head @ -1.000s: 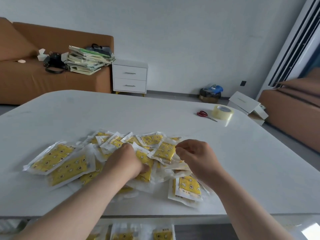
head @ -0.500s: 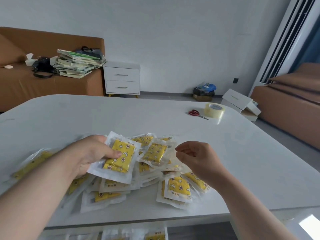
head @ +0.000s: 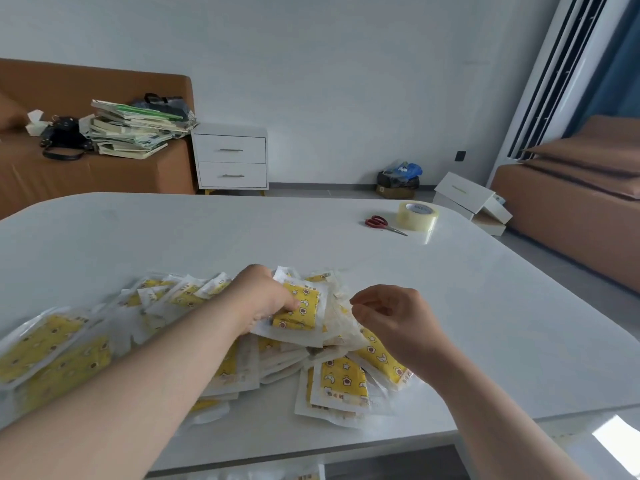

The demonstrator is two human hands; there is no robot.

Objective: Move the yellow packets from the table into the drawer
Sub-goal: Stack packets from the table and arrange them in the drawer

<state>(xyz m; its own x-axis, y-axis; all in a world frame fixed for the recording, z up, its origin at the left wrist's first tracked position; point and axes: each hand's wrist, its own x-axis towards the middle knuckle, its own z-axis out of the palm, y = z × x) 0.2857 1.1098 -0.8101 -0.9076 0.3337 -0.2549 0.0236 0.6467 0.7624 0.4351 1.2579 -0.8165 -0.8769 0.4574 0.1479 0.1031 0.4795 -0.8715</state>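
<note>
A left hand (head: 259, 299) grips one yellow packet (head: 299, 308) atop the pile (head: 343, 379) on the table (head: 207, 237).
The right hand (head: 394, 317) hangs curled beside it; whether it pinches anything is unclear. Scissors (head: 377, 222) and tape (head: 417, 216) lie across the table.

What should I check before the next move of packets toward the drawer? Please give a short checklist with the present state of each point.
1. Left grip holds a yellow packet, thumb on top: ok.
2. Right grip free to take another one: cannot tell; its curled fingers are at a blurred packet edge.
3. Pile of packets within reach on the table: ok.
4. Drawer open and ready: cannot tell; only a thin strip shows below the table edge.
5. Scissors and tape roll apart from the pile: ok, they lie at the far right.
</note>
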